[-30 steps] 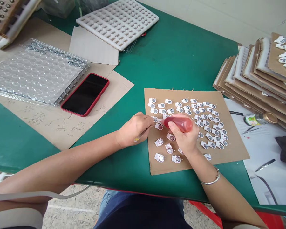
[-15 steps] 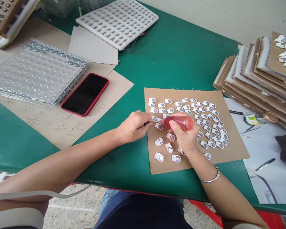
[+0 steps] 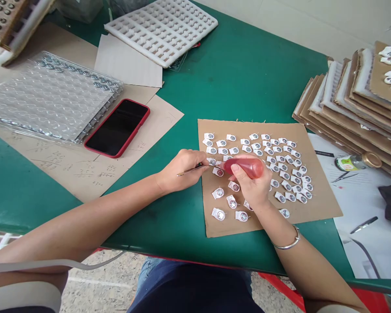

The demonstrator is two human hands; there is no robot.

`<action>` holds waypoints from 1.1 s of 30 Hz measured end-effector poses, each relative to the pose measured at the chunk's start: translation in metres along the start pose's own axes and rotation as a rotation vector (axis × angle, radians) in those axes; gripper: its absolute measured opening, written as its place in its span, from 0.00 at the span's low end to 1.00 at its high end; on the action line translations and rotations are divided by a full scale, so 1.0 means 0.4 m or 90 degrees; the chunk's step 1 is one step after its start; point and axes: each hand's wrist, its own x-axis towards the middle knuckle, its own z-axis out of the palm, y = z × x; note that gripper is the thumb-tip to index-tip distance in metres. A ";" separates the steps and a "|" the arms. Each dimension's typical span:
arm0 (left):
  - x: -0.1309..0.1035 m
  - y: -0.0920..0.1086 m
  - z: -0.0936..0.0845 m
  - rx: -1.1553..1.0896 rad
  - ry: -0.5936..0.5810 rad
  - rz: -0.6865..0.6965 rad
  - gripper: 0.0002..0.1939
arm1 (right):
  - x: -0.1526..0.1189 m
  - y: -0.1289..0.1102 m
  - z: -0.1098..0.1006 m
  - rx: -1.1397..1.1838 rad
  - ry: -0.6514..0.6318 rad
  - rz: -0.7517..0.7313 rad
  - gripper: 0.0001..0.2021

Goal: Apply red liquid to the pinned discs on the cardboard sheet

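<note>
My left hand (image 3: 184, 169) is closed on slim metal tweezers (image 3: 189, 170), whose back end sticks out toward the lower left. The fingertips are over the left edge of a brown cardboard sheet (image 3: 313, 182), beside a small white piece with a round dark-lined face (image 3: 211, 161). A soft bottle of red liquid (image 3: 244, 167) lies tilted in my right hand (image 3: 256, 184), its narrow nozzle pointing left at that piece. Just below the nozzle is another white piece with a reddish face (image 3: 218, 172). Several similar pieces spread over the sheet, some hidden under my right hand.
A red-cased phone (image 3: 117, 128) and a clear plastic tray (image 3: 48, 100) lie at left on cardboard. Behind them is a white slotted tray (image 3: 163, 28). At right stand stacked cardboard sheets (image 3: 352, 104), a small glass jar (image 3: 348, 163) and a pen-like tool (image 3: 364, 224) on paper.
Both hands stay almost in place, with the bottle nozzle still beside the same piece. The tweezers' back end has tilted slightly. The whole view has shifted a little.
</note>
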 end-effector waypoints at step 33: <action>0.004 -0.001 0.001 -0.036 0.010 -0.046 0.03 | 0.017 0.000 0.001 0.205 0.063 0.068 0.11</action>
